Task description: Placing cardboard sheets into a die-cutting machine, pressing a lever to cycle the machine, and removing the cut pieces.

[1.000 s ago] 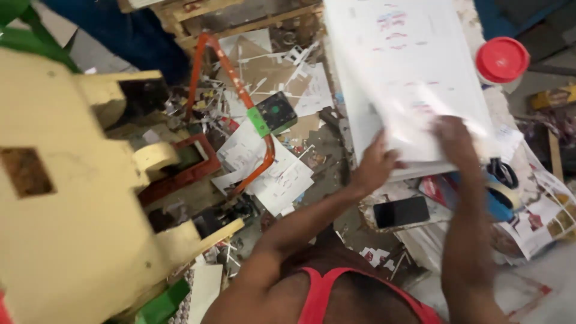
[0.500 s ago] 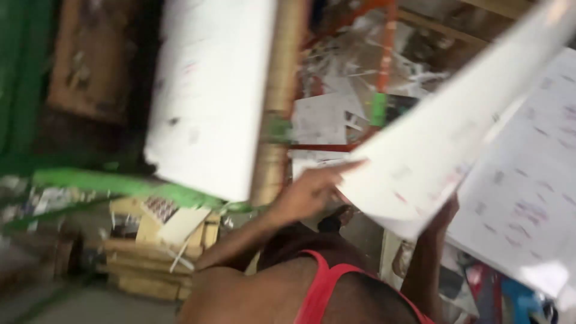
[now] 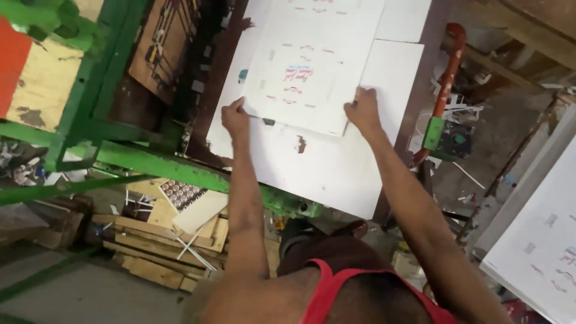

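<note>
Both hands are on a printed sheet (image 3: 315, 66) up in the top middle of the frame. The left hand (image 3: 236, 117) pinches its lower left corner, fingers curled closed on the edge. The right hand (image 3: 362, 110) is at the lower right corner, fingers bent down on the edge, though whether it's actually gripping or just pressing, can't tell. The sheet lies flat on a bigger white board (image 3: 336, 162) that sits tilted on the table (image 3: 180, 171), a green metal frame running across the left side. An orange pipe (image 3: 447, 78) with a green clamp stands just right of the board. Wood scraps (image 3: 162, 240) are piled on the floor lower left, and another printed sheet (image 3: 540, 246) pokes in at the lower right.
</note>
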